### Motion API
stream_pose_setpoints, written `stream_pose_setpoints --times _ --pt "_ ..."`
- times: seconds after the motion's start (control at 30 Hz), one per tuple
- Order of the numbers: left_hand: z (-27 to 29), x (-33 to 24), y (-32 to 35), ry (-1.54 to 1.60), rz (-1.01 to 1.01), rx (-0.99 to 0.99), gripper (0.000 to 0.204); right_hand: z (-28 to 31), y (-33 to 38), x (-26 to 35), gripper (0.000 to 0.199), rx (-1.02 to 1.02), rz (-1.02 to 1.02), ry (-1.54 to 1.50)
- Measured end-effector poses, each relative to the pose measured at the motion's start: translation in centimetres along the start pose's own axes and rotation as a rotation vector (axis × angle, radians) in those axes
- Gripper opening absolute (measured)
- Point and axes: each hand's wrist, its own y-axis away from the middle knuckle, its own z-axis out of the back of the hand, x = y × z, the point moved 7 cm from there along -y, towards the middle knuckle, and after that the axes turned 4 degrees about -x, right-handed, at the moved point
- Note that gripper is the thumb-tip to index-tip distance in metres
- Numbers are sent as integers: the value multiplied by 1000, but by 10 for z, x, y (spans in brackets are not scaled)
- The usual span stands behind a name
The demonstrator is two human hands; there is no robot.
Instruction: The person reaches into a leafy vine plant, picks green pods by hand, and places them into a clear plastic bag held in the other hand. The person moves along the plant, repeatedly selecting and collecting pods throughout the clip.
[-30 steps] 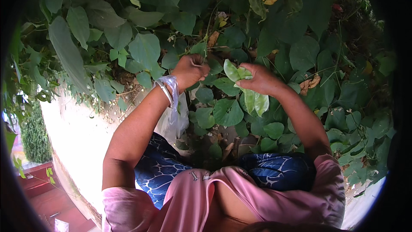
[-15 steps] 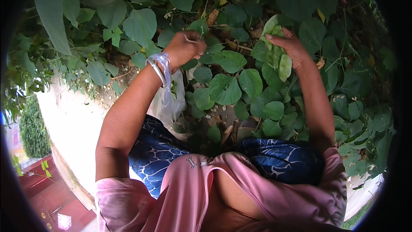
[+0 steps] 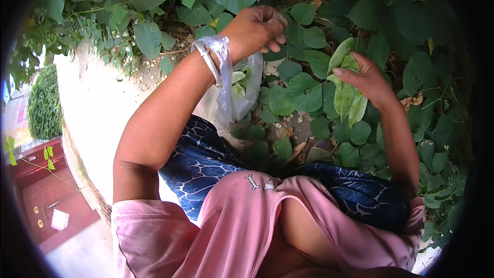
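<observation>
We see the left hand [image 3: 256,29] raised among the vine, its fingers curled in loosely toward the palm; whether it grips a stem or leaf we cannot tell. From its wrist hangs a thin clear plastic bag [image 3: 234,88], looped beside a pale bangle [image 3: 207,61], with light green leaves showing through the film. The right hand [image 3: 366,78] is closed around a bunch of picked pale green leaves [image 3: 348,90], thumb on the front and fingers behind, the bunch held upright just to the right of the bag and apart from it. Around both hands spreads a dense vine of broad dark green heart-shaped leaves [image 3: 303,92] over bare ground. Below sit blue patterned trousers [image 3: 206,159] and a pink shirt [image 3: 247,226]. At the far left lies a red tiled floor [image 3: 46,201] beyond a pale wall [image 3: 92,118].
</observation>
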Motion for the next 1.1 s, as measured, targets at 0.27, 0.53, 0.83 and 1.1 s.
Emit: stream_pose_setpoints --times 0.27,0.53,0.83,1.1 --pt "4 46 91 -450 276 401 23 -81 0 70 33 224 389 125" --pt "-4 55 148 -776 -122 548 20 -181 15 162 28 147 1093 243" --pt "21 73 167 -812 -160 542 23 -270 4 52 38 520 1036 652" --pt "4 79 174 -775 -232 630 23 -312 0 23 35 857 855 1046"
